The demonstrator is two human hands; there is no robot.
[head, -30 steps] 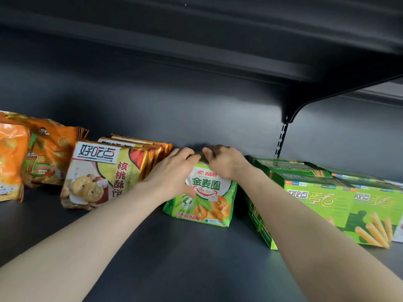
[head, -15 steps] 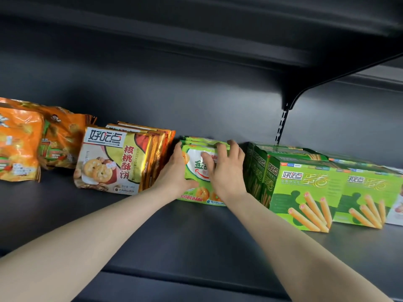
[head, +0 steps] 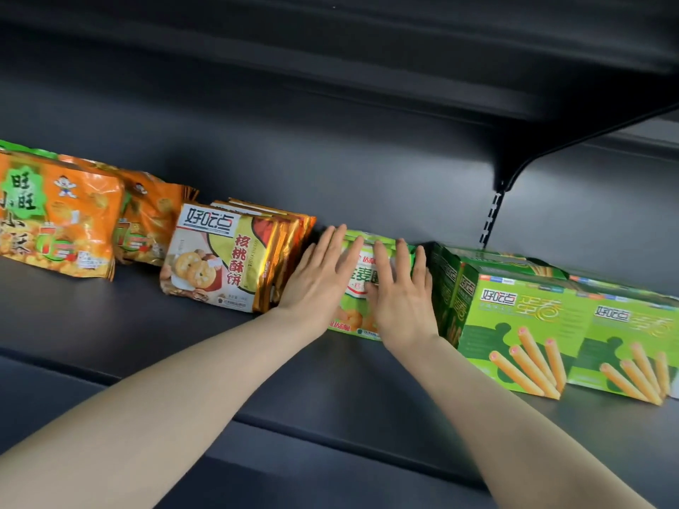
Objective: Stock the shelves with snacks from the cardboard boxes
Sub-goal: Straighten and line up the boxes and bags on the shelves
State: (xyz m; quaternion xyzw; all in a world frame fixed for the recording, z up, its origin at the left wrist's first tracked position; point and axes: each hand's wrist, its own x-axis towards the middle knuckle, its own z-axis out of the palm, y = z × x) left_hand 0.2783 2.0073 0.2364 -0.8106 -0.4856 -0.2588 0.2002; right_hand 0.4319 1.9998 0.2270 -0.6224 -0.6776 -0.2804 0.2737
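Both hands are pressing flat, with fingers spread, on the front of the green snack bag (head: 362, 288): left hand (head: 319, 284) on its left part, right hand (head: 400, 299) on its right part.

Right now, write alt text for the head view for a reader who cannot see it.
A person's left hand and right hand press flat against green snack bags standing on a dark shelf, between gold biscuit bags and green boxes. Orange bags sit farthest left.

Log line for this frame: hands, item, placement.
left hand: flat on green packs | right hand: flat on same packs | packs: standing on shelf, between cookie packs and green boxes
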